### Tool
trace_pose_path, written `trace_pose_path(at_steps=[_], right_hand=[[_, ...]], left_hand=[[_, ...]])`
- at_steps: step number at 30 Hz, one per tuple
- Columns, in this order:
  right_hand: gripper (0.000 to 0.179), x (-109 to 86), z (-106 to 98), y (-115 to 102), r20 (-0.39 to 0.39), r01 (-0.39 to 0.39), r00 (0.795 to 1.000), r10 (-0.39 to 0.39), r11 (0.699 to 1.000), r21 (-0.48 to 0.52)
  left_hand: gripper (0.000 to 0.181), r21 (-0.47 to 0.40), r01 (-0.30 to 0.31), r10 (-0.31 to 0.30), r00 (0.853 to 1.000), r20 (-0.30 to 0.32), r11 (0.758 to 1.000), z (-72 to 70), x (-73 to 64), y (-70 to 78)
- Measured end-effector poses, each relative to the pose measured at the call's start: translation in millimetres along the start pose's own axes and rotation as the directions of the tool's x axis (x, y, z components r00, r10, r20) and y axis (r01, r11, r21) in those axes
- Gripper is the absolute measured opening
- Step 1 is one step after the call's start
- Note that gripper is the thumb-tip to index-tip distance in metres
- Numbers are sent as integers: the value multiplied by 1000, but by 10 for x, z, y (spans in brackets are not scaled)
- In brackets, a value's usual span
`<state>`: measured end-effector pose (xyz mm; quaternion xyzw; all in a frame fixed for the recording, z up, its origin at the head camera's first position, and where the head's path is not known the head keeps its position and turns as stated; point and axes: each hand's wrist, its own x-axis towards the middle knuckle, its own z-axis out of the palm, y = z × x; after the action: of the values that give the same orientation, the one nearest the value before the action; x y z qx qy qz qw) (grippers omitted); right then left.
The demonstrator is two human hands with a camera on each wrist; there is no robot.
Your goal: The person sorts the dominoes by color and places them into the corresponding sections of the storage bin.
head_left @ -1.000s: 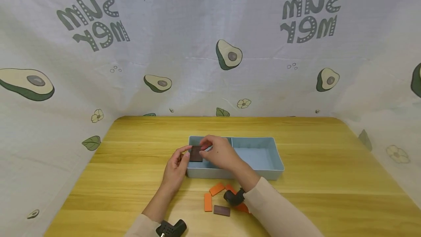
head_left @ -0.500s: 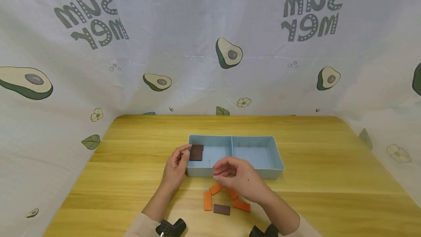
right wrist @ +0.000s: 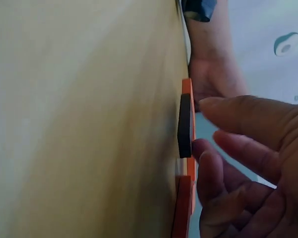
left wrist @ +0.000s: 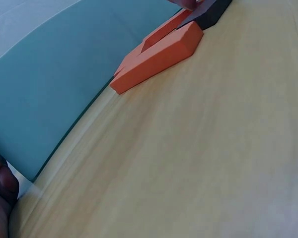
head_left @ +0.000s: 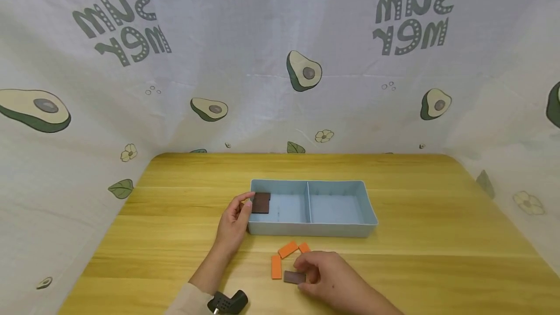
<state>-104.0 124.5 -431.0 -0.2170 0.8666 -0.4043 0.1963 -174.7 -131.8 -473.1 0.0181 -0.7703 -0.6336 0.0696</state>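
Observation:
A light blue two-compartment box (head_left: pixel 337 230) stands on the table. My left hand (head_left: pixel 233 223) holds its left end, with thumb and index finger at the rim. Inside the left compartment, dark brown blocks (head_left: pixel 261 203) lie flat against the left wall. In front of the box, my right hand (head_left: pixel 328 278) has its thumb and fingers around the right end of a loose brown block (head_left: pixel 294 277). In the right wrist view the thumb (right wrist: pixel 213 106) is close to this block (right wrist: pixel 185 126), with no firm pinch visible. The block still lies on the table.
Orange blocks lie around the brown one: an upright-lying piece (head_left: pixel 276 267), a slanted one (head_left: pixel 288 249) and another (head_left: pixel 304 247) partly behind the right hand. A divider (head_left: pixel 308 203) splits the box. A patterned cloth (head_left: pixel 262 125) hangs behind the wooden table (head_left: pixel 420 198).
My right hand has left the box's left compartment and come down to the loose brown block near the front. The left hand and the box have stayed in place.

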Motion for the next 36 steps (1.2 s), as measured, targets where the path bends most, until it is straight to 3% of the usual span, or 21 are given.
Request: trace_pose_path(at_steps=[5, 13, 23, 29, 36], right_hand=[[25, -12, 46, 9, -25, 95, 995, -99, 987, -127], [24, -12, 53, 17, -29, 112, 992, -119, 979, -169], [25, -19, -23, -15, -9, 72, 997, -72, 996, -62], [22, -32, -76, -35, 7, 63, 998, -64, 996, 67], [19, -47, -170, -69, -49, 86, 996, -80, 986, 146]], left_hand=[[30, -1, 5, -5, 1000, 8, 1000, -9, -3, 11], [29, 8, 3, -3, 1000, 7, 1000, -20, -15, 0], [28, 11, -13, 13, 1000, 9, 1000, -12, -15, -1], [29, 14, -11, 11, 1000, 7, 1000, -5, -18, 9], [29, 16, -10, 10, 1000, 6, 1000, -7, -12, -1]])
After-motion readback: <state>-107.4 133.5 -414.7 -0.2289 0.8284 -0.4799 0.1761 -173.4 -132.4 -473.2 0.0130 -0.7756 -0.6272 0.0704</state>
